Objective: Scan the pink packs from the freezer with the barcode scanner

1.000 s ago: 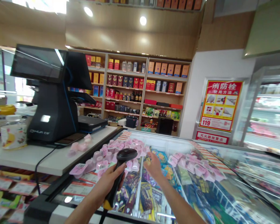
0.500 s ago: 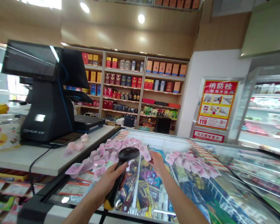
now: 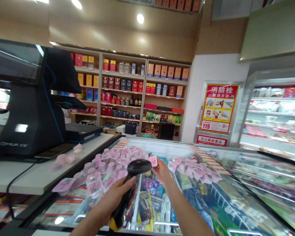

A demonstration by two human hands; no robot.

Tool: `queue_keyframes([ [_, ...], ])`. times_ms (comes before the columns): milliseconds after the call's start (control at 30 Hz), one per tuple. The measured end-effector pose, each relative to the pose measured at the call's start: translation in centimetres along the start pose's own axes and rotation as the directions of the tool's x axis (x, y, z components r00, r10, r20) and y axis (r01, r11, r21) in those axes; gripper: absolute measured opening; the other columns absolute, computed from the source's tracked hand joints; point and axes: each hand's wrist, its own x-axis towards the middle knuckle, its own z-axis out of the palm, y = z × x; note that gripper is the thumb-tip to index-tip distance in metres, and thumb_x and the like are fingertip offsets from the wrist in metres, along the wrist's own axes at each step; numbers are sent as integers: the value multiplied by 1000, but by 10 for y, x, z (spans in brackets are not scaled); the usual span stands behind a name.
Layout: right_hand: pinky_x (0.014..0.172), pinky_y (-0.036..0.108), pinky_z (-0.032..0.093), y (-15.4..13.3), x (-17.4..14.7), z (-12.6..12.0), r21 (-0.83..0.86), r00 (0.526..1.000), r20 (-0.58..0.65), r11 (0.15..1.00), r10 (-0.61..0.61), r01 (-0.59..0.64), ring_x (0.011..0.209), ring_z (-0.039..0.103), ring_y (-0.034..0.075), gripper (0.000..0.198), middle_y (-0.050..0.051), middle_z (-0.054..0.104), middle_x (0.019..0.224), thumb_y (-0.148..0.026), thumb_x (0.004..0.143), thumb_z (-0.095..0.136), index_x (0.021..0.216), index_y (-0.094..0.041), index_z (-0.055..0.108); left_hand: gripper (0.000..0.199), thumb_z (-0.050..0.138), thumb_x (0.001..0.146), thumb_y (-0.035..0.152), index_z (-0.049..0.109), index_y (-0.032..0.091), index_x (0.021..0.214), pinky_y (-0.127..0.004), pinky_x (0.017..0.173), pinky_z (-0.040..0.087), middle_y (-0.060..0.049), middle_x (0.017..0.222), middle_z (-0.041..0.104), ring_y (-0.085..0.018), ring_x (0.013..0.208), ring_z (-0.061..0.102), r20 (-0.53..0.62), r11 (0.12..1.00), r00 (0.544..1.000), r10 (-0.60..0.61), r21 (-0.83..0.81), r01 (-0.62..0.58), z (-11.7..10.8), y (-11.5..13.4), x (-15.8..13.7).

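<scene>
My left hand (image 3: 126,189) is wrapped round the handle of a black barcode scanner (image 3: 138,166) with a yellow butt. Its head points right, at a small pink cup with a barcode label (image 3: 153,160). That cup is pinched in the fingers of my right hand (image 3: 163,171), just beyond the scanner's head. On the freezer's glass top, left of the scanner, lies a pile of similar pink cups (image 3: 112,157), many tipped over with labels showing. A smaller group of pink cups (image 3: 195,167) lies to the right of my right hand.
Under the glass of the chest freezer (image 3: 64,209) are packaged frozen goods. At left a counter (image 3: 27,178) carries a checkout terminal (image 3: 30,121) and a few pink cups (image 3: 64,161). Shelves of boxes (image 3: 121,93) stand behind; a lit fridge (image 3: 275,114) is at right.
The view has turned a little to the right. The cup in my right hand now has its label facing me, close to the scanner's head. Both hands keep their grip.
</scene>
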Motion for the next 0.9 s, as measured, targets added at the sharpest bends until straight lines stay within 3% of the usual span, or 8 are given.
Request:
queue_keyframes([
  [167,59,26,44,2,1,3,-128,998,-27,991,-49,45,60,56,13,23,0,58,61,-44,69,45,69,-21,45,32,55,63,48,50,16,61,-16,37,30,5,47,51,-4,36,40,-2,1000,1000,-19,-3,19,0,-2,4],
  [267,61,27,43,-3,3,-3,-402,972,-115,904,-206,144,64,56,15,23,2,58,67,-42,71,42,77,-20,46,33,56,62,49,50,17,61,-16,37,31,5,47,50,-5,37,41,-31,1000,999,-9,0,9,-3,0,5],
  [333,65,28,40,-9,4,-12,-689,907,-108,689,-408,228,71,55,17,23,5,60,74,-37,71,44,82,-18,48,33,55,63,49,49,17,60,-16,38,32,5,47,50,-5,38,41,-58,1000,998,11,10,-11,-6,1,7],
  [400,73,31,36,-15,2,-23,-907,828,28,334,-560,256,82,52,19,21,6,60,83,-31,71,46,87,-18,51,34,54,64,50,49,17,58,-17,38,33,4,47,51,-5,38,42,-73,999,997,26,21,-24,-8,1,8],
  [467,78,34,30,-20,0,-33,-976,801,172,8,-574,216,90,48,21,20,5,59,88,-26,72,46,90,-20,53,34,54,64,50,49,16,56,-17,38,33,4,46,51,-5,37,42,-90,999,996,30,31,-27,-10,1,10],
  [567,79,35,25,-24,-2,-46,-961,825,235,-250,-514,118,93,46,22,19,4,59,88,-25,73,47,90,-22,55,31,55,65,46,49,17,58,-17,38,34,5,44,50,-5,37,42,-122,999,992,27,24,-25,-11,1,9],
  [733,79,38,23,-33,-2,-70,-941,836,172,-337,-521,-16,92,45,22,16,4,60,85,-25,75,46,87,-22,56,31,55,65,47,48,18,63,-17,38,33,6,45,51,-5,37,41,-120,1000,993,22,-2,-22,-15,2,9],
  [900,81,39,25,-35,2,-67,-968,785,142,-251,-603,-18,97,43,24,24,6,57,98,-28,76,42,95,-20,55,31,53,66,47,48,17,58,-18,40,33,6,44,49,-6,37,40,-98,998,993,60,15,-59,-25,-1,13],
])
